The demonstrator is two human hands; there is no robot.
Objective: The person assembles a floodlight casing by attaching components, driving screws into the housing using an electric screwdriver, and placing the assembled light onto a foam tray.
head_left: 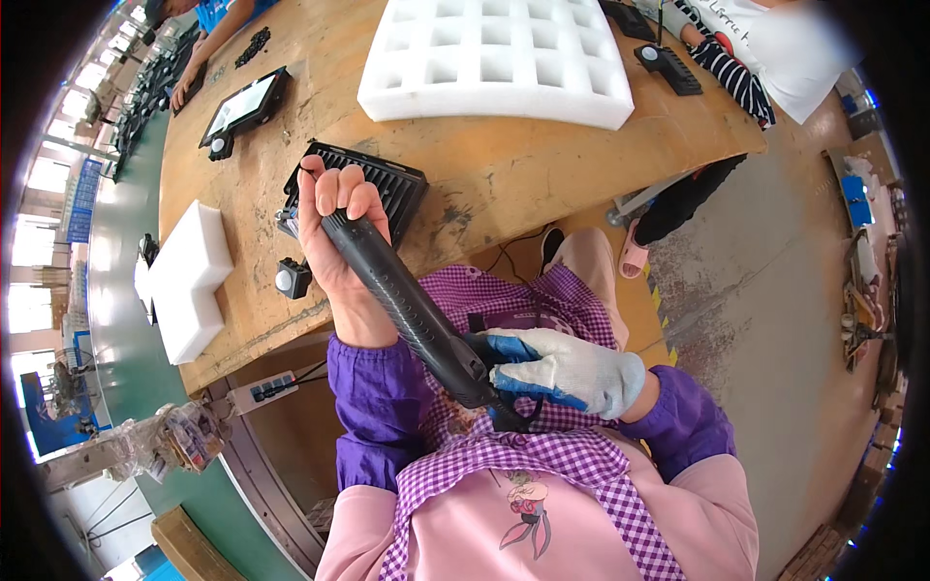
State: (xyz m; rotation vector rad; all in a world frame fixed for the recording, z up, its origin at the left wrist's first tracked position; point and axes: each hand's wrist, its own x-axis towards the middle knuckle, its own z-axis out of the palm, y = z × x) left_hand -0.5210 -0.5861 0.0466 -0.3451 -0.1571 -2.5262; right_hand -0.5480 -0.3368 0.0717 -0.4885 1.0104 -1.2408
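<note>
From here, the left grip (327,254) curls round a black electric screwdriver (412,305); the gloved right grip (572,373) clasps its lower end.

I read the power tool (402,295) as matt black plastic, its barrel rough with moulded texture. The glove (581,373) looks like knitted white cloth with a blue rubbery coating. Purple sleeve covers (373,392) show me a faint fabric sheen; the gingham apron (513,450) is plain cloth. The table (484,184) seems scuffed wood; the far foam tray (484,105), soft matt white.
</note>
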